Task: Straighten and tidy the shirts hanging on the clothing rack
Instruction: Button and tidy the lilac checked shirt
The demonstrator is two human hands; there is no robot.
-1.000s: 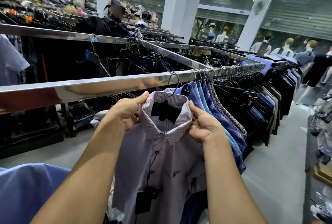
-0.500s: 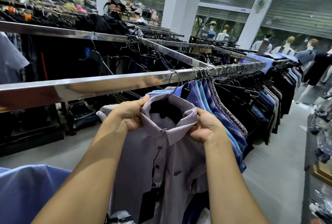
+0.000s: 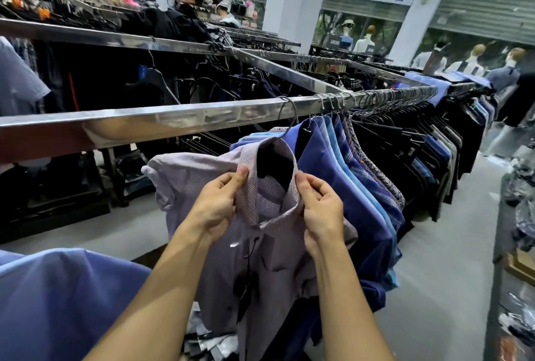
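The long silver metal rail [image 3: 173,117] is polished to a mirror gloss, with warped reflections along its face. Over it hooks a thin grey wire hook [image 3: 295,116] of duller metal. The pale lilac woven cloth shirt [image 3: 188,175] is matt and soft, creased in the body, with a fine check weave on the collar. The black hanger [image 3: 272,166] inside the collar looks matt; its material cannot be told. The deep blue cloth shirt [image 3: 347,204] beside it is smooth and matt. The grey floor [image 3: 434,273] is smooth, faintly shiny.

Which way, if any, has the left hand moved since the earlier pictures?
Yes. The left hand, pinching the lilac shirt collar, has dropped lower, away from the shiny metal rail.
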